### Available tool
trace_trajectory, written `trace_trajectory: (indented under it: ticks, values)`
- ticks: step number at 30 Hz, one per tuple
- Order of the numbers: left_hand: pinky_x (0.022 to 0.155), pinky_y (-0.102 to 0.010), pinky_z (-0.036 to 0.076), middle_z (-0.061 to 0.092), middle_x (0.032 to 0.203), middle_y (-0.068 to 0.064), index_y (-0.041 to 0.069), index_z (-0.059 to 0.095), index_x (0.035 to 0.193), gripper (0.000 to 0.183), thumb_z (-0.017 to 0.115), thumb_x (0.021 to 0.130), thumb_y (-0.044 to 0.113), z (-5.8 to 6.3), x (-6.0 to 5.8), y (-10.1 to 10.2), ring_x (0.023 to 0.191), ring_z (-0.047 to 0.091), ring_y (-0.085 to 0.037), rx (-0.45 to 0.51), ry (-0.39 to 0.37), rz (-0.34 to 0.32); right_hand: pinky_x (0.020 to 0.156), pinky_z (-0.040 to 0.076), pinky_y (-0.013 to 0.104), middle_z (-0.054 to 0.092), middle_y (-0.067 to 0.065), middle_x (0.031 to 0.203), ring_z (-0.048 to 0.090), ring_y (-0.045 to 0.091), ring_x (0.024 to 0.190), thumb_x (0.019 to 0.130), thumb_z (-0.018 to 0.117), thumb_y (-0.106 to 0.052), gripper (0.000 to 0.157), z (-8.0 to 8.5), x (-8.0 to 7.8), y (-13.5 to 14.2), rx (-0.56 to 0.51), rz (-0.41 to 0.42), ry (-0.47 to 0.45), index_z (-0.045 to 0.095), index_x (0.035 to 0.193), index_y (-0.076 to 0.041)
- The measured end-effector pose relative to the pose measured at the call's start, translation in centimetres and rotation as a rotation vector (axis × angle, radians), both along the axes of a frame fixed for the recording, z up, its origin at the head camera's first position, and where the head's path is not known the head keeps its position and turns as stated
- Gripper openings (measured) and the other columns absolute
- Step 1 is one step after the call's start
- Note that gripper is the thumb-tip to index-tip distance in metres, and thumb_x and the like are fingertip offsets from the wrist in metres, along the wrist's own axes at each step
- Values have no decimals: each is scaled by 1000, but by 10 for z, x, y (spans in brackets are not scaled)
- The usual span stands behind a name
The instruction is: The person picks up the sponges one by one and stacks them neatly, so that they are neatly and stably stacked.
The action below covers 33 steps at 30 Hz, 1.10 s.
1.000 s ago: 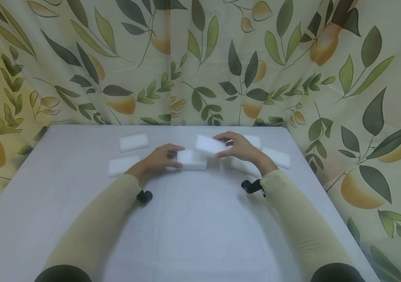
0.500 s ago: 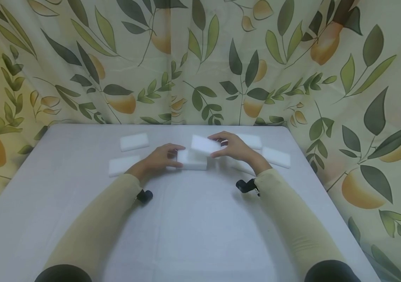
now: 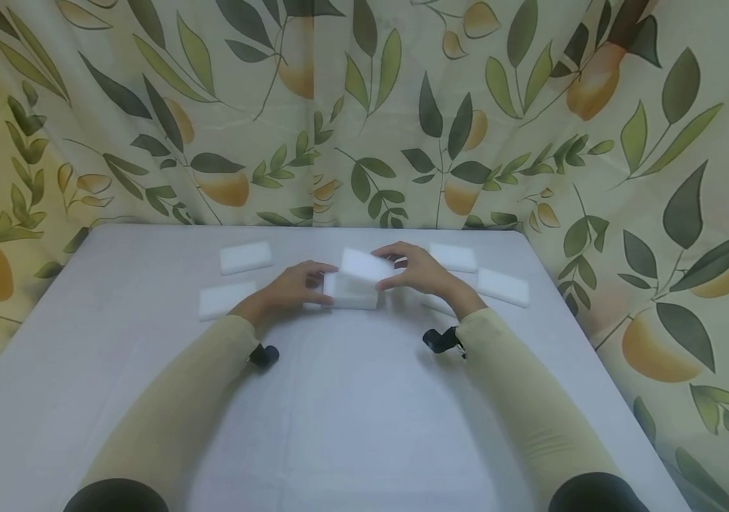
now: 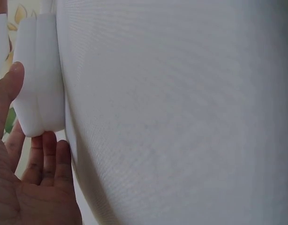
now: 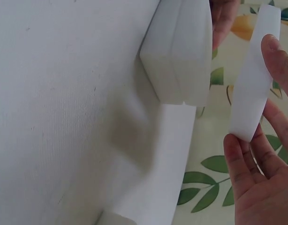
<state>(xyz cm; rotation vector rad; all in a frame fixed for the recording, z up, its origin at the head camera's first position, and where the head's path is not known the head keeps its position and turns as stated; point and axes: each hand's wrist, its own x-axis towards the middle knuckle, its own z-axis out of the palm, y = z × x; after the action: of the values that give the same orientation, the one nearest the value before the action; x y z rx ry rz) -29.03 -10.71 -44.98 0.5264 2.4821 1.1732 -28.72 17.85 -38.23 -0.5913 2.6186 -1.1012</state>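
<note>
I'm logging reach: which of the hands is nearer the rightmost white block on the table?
Right. The right hand is left of the rightmost block; the left hand is farther left, holding the white stack.

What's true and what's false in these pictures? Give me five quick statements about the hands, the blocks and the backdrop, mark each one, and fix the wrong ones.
1. The right hand is holding a white block. True.
2. The block in the right hand lies flat on the table. False: it is held up, apart from the two stacked blocks.
3. The left hand touches no block. False: its thumb and fingers are on the two stacked blocks.
4. The cloth backdrop shows leaves and fruit. True.
5. Both sleeves are black. False: they are a pale yellowish beige.
</note>
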Motion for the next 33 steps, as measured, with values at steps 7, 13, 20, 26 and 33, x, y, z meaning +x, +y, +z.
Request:
trace_trajectory:
  ticks: [7, 13, 20, 26, 33]
  values:
    - [112, -50, 36, 48, 144, -6, 20, 47, 144, 78, 82, 78, 39, -1, -1, 0, 133, 46, -29, 3, -1, 7, 108, 43, 40, 54, 9, 136, 49, 26, 125, 72, 88, -24, 71, -2, 1, -8, -27, 19, 4, 58, 135, -8]
    - [113, -49, 35, 48, 145, -7, 15, 45, 145, 80, 82, 78, 39, -1, -1, -1, 133, 46, -29, 1, 11, -5, 107, 44, 40, 54, 8, 136, 50, 26, 126, 73, 88, -24, 71, -5, 0, -14, -23, 18, 1, 58, 135, -9]
    - [113, -48, 36, 49, 143, -8, 12, 44, 145, 80, 82, 79, 37, -1, -2, -2, 133, 46, -29, 12, 13, -14, 107, 44, 39, 55, 8, 136, 50, 25, 126, 72, 88, -24, 71, -10, -1, -18, -17, 20, 3, 58, 135, -10]
    - [114, -49, 34, 50, 142, -7, 14, 47, 143, 75, 81, 80, 35, -2, -2, -1, 134, 45, -29, 17, 21, -15, 107, 44, 38, 54, 6, 136, 50, 24, 126, 73, 88, -25, 70, -16, -3, -20, -15, 26, -10, 59, 135, -12]
    - [114, -50, 34, 49, 143, -5, 16, 47, 143, 76, 82, 78, 36, -1, -2, 0, 134, 45, -28, 19, 5, 3, 106, 44, 40, 54, 6, 135, 50, 25, 126, 73, 88, -25, 69, -18, -2, -21, -11, 20, -25, 59, 134, -13]
